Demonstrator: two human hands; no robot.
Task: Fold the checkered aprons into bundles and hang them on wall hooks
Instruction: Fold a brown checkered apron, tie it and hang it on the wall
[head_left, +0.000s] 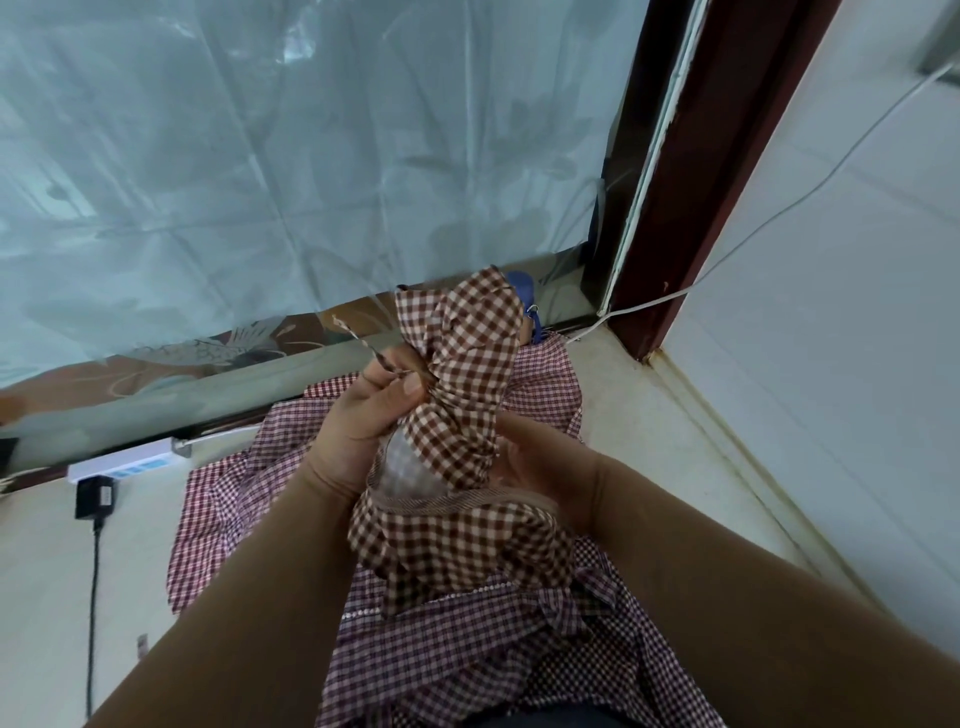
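Your left hand (363, 415) pinches the twisted tie (383, 359) against the bunched brown checkered apron (467, 374), your right hand (543, 460) seems to grip its far side, both held above finer-checked aprons (234, 499) spread on the floor (649, 415).

no readable text, labels, numbers

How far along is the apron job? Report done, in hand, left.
Done: nothing hung that shows; no hook is in view. In hand: the brown checkered apron is bunched between both hands, left hand pinching its tie string, right hand gripping the cloth. Left: the finer-checked cloth lying spread on the floor.
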